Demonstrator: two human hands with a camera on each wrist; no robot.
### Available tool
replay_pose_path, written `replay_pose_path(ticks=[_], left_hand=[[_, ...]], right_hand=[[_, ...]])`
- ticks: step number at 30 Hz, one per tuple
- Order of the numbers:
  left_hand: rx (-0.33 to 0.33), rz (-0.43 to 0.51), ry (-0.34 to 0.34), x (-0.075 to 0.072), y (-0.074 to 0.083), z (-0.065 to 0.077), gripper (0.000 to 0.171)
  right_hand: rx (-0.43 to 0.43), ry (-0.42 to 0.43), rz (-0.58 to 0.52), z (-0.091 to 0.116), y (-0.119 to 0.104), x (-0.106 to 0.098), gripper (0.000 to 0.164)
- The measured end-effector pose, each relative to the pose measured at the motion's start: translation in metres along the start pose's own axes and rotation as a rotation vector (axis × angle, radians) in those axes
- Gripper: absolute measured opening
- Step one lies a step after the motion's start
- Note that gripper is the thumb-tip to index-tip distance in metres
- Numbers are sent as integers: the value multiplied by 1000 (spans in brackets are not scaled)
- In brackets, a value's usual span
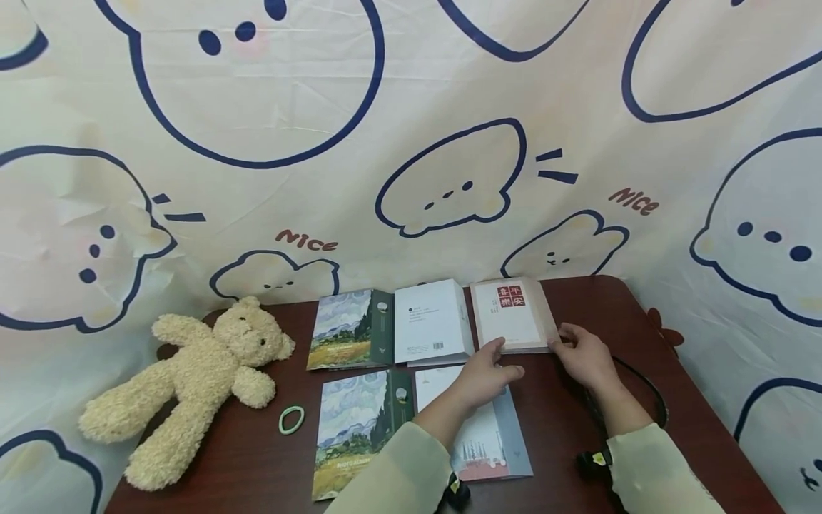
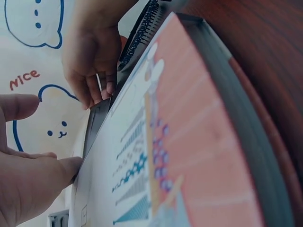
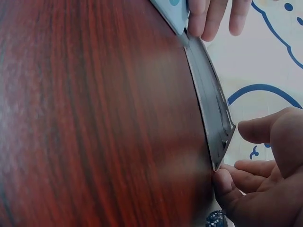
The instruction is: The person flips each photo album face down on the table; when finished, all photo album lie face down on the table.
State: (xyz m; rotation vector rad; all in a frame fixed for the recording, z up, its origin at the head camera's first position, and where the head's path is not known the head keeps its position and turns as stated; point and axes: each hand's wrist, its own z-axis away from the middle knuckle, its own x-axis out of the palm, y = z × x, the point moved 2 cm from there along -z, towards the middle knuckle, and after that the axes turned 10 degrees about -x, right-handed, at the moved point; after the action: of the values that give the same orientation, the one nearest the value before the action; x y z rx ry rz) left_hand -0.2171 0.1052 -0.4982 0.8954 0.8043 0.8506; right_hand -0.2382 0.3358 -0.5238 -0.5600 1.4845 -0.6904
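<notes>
A photo album with a cream cover and red square characters (image 1: 509,307) lies at the back right of the table. My left hand (image 1: 483,378) reaches to its front edge, index finger extended and thumb spread. At the album's front right corner, my right hand (image 1: 586,357) touches the edge with its fingers and thumb. In the right wrist view the grey page edge (image 3: 208,94) lies flat on the table, with the right hand's fingers (image 3: 227,189) at its corner. Under my left forearm is a blue-and-pink album (image 1: 491,450), partly covered.
A white album (image 1: 430,321) and a landscape-painted album (image 1: 343,328) lie left in the back row. Another landscape album (image 1: 353,421) is in front. A teddy bear (image 1: 205,378) lies at the left, near a green ring (image 1: 292,420). A printed cloth (image 1: 347,193) hangs behind.
</notes>
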Motion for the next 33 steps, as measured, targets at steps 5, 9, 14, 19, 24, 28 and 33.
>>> replay_pose_path(ticks=[5, 9, 14, 19, 24, 28, 33], left_hand=[[-16, 23, -24, -1, 0, 1, 76], [-23, 34, -29, -3, -1, 3, 76], [-17, 44, -29, -11, 0, 9, 73], [20, 43, -30, -23, -1, 16, 73], [30, 45, -11, -39, -7, 24, 69], [32, 42, 17, -55, -16, 33, 67], [68, 21, 46, -81, -29, 45, 67]], right_hand=[[-4, 9, 9, -1, 0, -2, 65], [-4, 11, 1, 0, -2, -3, 67], [-39, 58, -18, 5, -11, -8, 65], [-102, 82, -33, 12, -17, -12, 63], [-175, 54, -80, 22, -20, -9, 62], [-220, 29, -105, 31, -25, -5, 59], [-252, -6, -138, 42, -31, 1, 56]])
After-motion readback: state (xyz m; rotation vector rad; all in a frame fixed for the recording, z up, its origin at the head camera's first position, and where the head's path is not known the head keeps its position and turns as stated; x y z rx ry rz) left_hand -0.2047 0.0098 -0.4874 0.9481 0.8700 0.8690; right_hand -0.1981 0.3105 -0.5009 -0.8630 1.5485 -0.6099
